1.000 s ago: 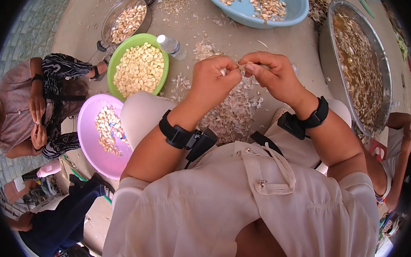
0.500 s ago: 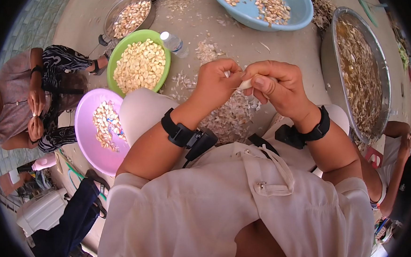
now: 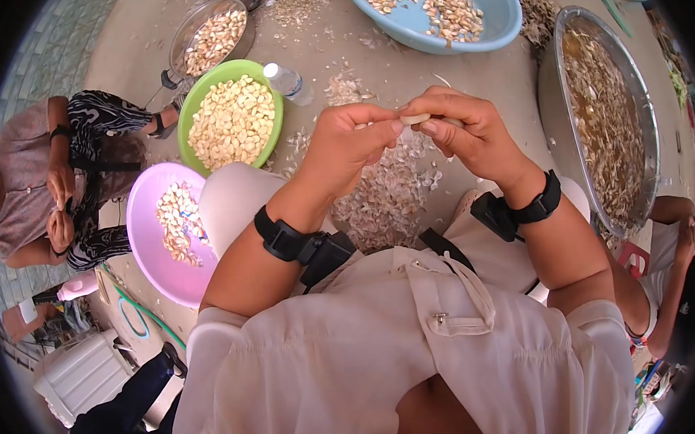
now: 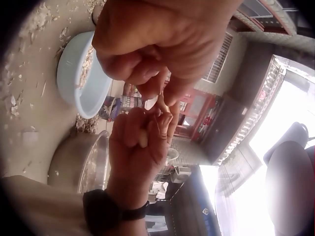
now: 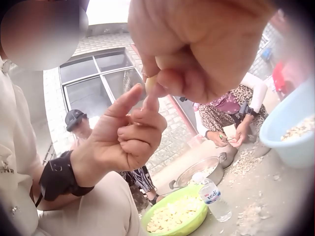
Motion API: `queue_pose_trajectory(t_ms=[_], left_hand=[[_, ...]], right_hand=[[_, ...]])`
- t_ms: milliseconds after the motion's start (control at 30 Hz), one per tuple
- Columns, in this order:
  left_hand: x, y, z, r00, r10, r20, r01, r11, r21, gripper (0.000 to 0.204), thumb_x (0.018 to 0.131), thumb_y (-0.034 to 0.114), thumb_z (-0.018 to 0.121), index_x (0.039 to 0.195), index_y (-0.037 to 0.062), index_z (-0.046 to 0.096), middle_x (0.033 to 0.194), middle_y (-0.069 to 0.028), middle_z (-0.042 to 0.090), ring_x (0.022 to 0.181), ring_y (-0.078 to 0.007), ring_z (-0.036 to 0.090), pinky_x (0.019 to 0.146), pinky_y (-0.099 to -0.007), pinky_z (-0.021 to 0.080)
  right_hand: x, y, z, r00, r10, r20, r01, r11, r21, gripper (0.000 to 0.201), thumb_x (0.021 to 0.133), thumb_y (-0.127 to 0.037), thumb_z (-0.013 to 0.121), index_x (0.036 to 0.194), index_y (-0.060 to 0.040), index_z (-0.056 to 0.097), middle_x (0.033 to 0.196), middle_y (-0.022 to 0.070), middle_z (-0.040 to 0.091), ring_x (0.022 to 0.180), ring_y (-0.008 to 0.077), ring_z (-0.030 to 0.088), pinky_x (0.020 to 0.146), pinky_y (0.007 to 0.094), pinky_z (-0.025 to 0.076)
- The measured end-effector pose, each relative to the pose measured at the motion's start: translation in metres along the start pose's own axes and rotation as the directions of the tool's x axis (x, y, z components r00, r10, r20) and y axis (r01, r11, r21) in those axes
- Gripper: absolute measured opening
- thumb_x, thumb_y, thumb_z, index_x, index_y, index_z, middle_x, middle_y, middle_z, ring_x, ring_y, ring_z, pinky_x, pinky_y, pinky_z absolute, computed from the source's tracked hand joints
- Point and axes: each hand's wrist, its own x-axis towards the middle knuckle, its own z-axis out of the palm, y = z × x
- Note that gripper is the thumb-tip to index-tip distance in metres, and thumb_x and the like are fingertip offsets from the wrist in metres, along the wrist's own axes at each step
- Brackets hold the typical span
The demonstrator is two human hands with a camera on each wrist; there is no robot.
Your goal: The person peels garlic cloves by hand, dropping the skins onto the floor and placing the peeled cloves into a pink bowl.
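Observation:
A pale garlic clove [image 3: 415, 120] is pinched between the thumb and fingers of the right hand [image 3: 470, 134]. The left hand [image 3: 347, 149] touches its near end with thumb and forefinger, the other fingers curled. In the right wrist view the clove [image 5: 151, 84] shows between the fingertips of both hands, the left hand [image 5: 130, 137] below and the right hand [image 5: 197, 49] above. A second pale clove [image 4: 143, 138] lies in the right hand's curled fingers in the left wrist view. Below both hands is a heap of papery skins [image 3: 386, 199] on the ground.
A green basin [image 3: 277, 114] of peeled cloves, a water bottle [image 3: 287, 83] and a pink basin [image 3: 149, 257] are at the left. A blue basin [image 3: 502, 16] is at the far side, a large metal tub [image 3: 553, 125] at the right. Other people sit on both sides.
The left hand has shifted slightly left, its thumb and forefinger now extended toward the clove. The clove has turned to lie more level between the hands. The whole head view has shifted slightly.

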Motion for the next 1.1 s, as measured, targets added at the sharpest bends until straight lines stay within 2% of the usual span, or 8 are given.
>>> queue_pose_trajectory(t_ms=[167, 233, 400, 533, 633, 833, 933, 1100], left_hand=[[0.003, -0.004, -0.003, 0.989, 0.132, -0.060, -0.118, 0.973, 0.199, 0.013, 0.078, 0.006, 0.063, 0.089, -0.0012, 0.061, 0.070, -0.0027, 0.058, 0.054, -0.0036, 0.045, 0.048, -0.0170, 0.034], [0.004, -0.009, -0.005, 0.965, 0.254, -0.069, -0.205, 0.890, 0.408, 0.010, 0.078, 0.006, 0.062, 0.085, -0.0007, 0.062, 0.070, -0.0015, 0.058, 0.057, -0.0033, 0.047, 0.050, -0.0167, 0.036], [0.001, -0.007, -0.004, 0.928, 0.364, -0.074, -0.232, 0.724, 0.649, 0.004, 0.075, 0.005, 0.061, 0.075, 0.0004, 0.062, 0.066, 0.0006, 0.057, 0.060, -0.0026, 0.048, 0.052, -0.0176, 0.037], [0.001, -0.005, -0.004, 0.922, 0.386, -0.026, -0.240, 0.624, 0.744, 0.005, 0.073, 0.005, 0.061, 0.071, 0.0007, 0.061, 0.066, 0.0006, 0.057, 0.060, -0.0037, 0.048, 0.052, -0.0198, 0.038], [0.002, -0.006, -0.004, 0.931, 0.359, -0.071, -0.215, 0.694, 0.687, 0.010, 0.068, 0.011, 0.062, 0.067, 0.0015, 0.061, 0.059, -0.0071, 0.056, 0.053, -0.0102, 0.051, 0.049, -0.0249, 0.041], [0.007, -0.012, -0.003, 0.945, 0.324, -0.047, -0.219, 0.734, 0.643, 0.014, 0.072, 0.014, 0.064, 0.068, 0.0013, 0.062, 0.058, -0.0025, 0.055, 0.054, -0.0070, 0.049, 0.050, -0.0230, 0.039], [0.004, -0.006, -0.002, 1.000, -0.029, -0.003, 0.024, 0.766, 0.642, 0.021, 0.076, 0.020, 0.065, 0.067, 0.0013, 0.062, 0.058, -0.0010, 0.055, 0.055, -0.0060, 0.048, 0.049, -0.0223, 0.038], [0.005, -0.014, -0.003, 1.000, 0.021, -0.001, -0.019, 0.929, 0.370, 0.018, 0.080, 0.017, 0.064, 0.087, 0.0008, 0.062, 0.068, 0.0003, 0.053, 0.056, -0.0043, 0.042, 0.047, -0.0179, 0.031]], right_hand=[[0.001, 0.000, 0.003, 0.997, 0.080, -0.008, -0.080, 0.996, 0.032, 0.021, 0.083, -0.011, 0.057, 0.103, -0.0048, 0.061, 0.082, 0.0017, 0.056, 0.064, 0.0074, 0.047, 0.056, 0.0199, 0.039], [0.001, 0.001, 0.006, 0.986, 0.166, -0.029, -0.161, 0.978, 0.130, 0.022, 0.083, -0.012, 0.058, 0.104, -0.0051, 0.061, 0.079, 0.0008, 0.057, 0.059, 0.0056, 0.045, 0.051, 0.0183, 0.037], [0.003, 0.013, 0.011, 0.944, 0.329, -0.004, -0.308, 0.888, 0.342, 0.022, 0.083, -0.011, 0.058, 0.103, -0.0027, 0.060, 0.072, 0.0020, 0.059, 0.050, 0.0027, 0.042, 0.043, 0.0163, 0.034], [0.002, 0.017, 0.017, 0.928, 0.369, -0.044, -0.336, 0.885, 0.322, 0.020, 0.084, -0.010, 0.056, 0.101, -0.0004, 0.060, 0.072, 0.0045, 0.060, 0.047, 0.0029, 0.042, 0.043, 0.0164, 0.034], [-0.004, 0.009, 0.022, 0.938, 0.345, -0.040, -0.310, 0.882, 0.355, 0.019, 0.084, -0.008, 0.054, 0.101, -0.0002, 0.060, 0.071, 0.0043, 0.060, 0.047, 0.0032, 0.042, 0.042, 0.0167, 0.033], [-0.012, -0.017, 0.022, 0.968, 0.251, 0.012, -0.227, 0.854, 0.468, 0.021, 0.085, -0.007, 0.052, 0.104, 0.0006, 0.058, 0.073, 0.0042, 0.058, 0.048, 0.0044, 0.041, 0.043, 0.0171, 0.033], [-0.007, -0.003, 0.009, 0.957, 0.291, -0.015, -0.223, 0.764, 0.605, 0.025, 0.085, -0.006, 0.051, 0.108, -0.0006, 0.058, 0.075, 0.0047, 0.056, 0.048, 0.0058, 0.041, 0.045, 0.0176, 0.033], [-0.009, 0.000, -0.001, 0.955, 0.297, -0.024, -0.249, 0.841, 0.481, 0.025, 0.084, -0.006, 0.052, 0.108, -0.0014, 0.058, 0.074, 0.0030, 0.056, 0.049, 0.0051, 0.042, 0.045, 0.0176, 0.033]])
